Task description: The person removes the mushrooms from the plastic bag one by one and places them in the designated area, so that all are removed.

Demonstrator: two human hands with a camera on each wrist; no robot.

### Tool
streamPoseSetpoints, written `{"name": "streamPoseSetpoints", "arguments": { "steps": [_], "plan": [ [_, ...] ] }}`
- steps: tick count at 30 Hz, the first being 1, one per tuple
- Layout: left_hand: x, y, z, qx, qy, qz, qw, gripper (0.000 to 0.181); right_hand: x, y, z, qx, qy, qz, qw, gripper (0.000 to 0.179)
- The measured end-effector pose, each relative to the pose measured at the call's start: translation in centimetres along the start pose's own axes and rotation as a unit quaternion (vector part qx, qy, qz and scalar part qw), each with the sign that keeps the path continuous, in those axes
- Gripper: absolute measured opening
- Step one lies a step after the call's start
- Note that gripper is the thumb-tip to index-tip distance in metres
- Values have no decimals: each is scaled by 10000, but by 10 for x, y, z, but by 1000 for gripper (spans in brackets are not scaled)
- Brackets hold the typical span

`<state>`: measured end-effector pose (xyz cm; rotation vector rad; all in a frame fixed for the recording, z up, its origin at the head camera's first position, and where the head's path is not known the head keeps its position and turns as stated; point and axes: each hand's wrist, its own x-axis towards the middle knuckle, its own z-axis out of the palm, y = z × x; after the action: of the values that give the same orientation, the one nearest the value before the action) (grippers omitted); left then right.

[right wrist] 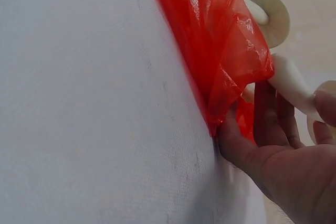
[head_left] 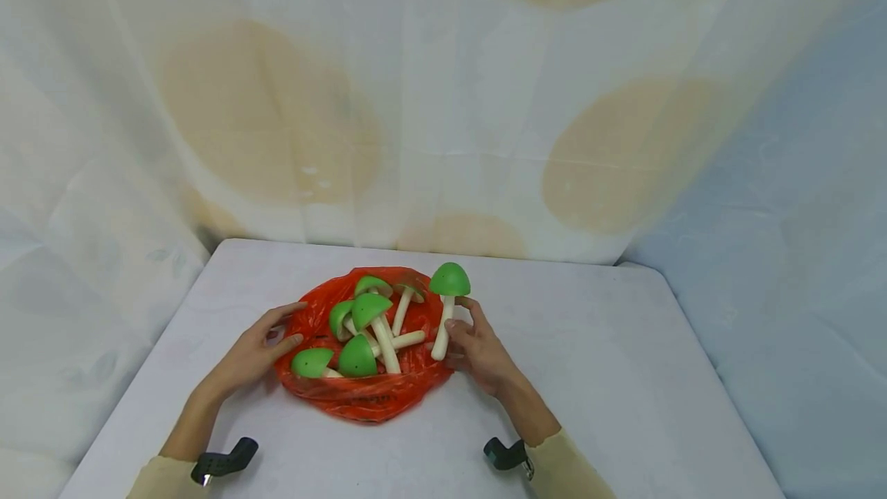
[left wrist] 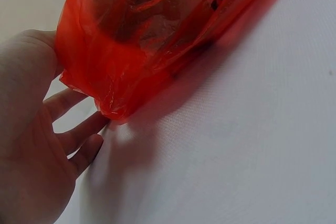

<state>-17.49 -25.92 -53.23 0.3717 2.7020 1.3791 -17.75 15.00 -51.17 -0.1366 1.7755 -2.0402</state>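
A red plastic bag (head_left: 367,403) lies spread with its mouth up, holding several mushroom models with green domed caps and pale stems, one a green-capped mushroom (head_left: 370,310) near the middle. At the bag's left side, my left hand (head_left: 252,353) holds the rim with thumb and fingers; the left wrist view shows the fingers (left wrist: 73,135) against the red film. My right hand (head_left: 481,353) pinches the stem of another mushroom (head_left: 450,279), upright with its cap on top, at the bag's right edge. Other fingers of that hand touch the bag (right wrist: 231,51).
Beneath everything is a white-covered table (head_left: 589,376). Behind it hangs a pale curtain (head_left: 443,98) with tan round patches, and a bluish-white sheet (head_left: 776,252) hangs on the right. Each wrist carries a dark strap-on device (head_left: 225,462).
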Motion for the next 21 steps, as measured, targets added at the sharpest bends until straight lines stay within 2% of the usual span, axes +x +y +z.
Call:
{"name": "streamPoseSetpoints", "arguments": {
  "steps": [14,21],
  "plan": [
    [1,-2,1,-1,0,36,10000,59,-1,-1,-2,164,41,0,9999,61],
    [1,0,1,-33,-2,14,10000,59,0,1,-6,114,23,-211,9997,58]
  ]
}}
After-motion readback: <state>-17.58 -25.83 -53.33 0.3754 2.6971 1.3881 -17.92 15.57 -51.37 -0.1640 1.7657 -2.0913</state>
